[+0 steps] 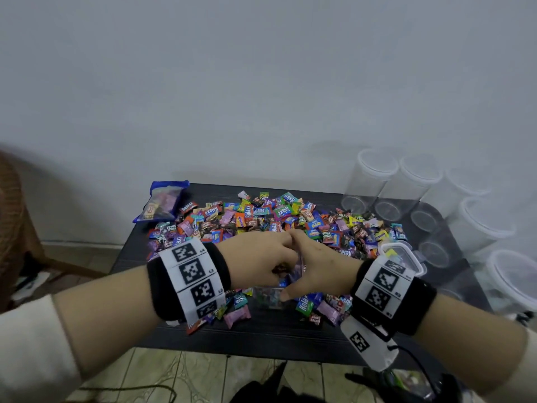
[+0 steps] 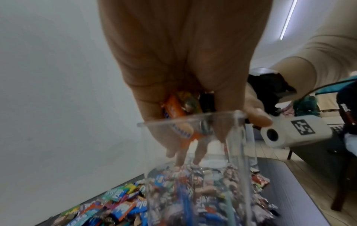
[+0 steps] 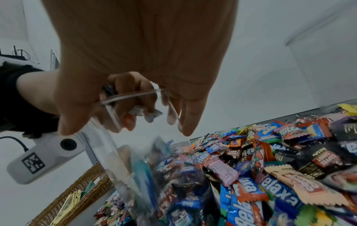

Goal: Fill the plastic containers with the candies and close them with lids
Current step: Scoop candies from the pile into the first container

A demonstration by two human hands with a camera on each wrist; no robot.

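Above the clear square plastic container (image 2: pixel 195 175) amid wrapped candies (image 1: pixel 261 216): left hand (image 2: pixel 179 73) fingers curled round an orange-wrapped candy handful (image 2: pixel 179 116), right hand (image 3: pixel 135 61) pinching the container rim.

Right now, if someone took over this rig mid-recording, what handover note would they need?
Left hand: holds a bunch of wrapped candies over the open clear container.
Right hand: thumb and fingers grip the container's rim, steadying it.
Container stands at the near side of the black table, partly filled, no lid on it.
Candy pile is spread across the table. Empty containers wait at the far right; one box by the right wrist is already lidded.
Left: finish filling, lid this container, then do the empties.
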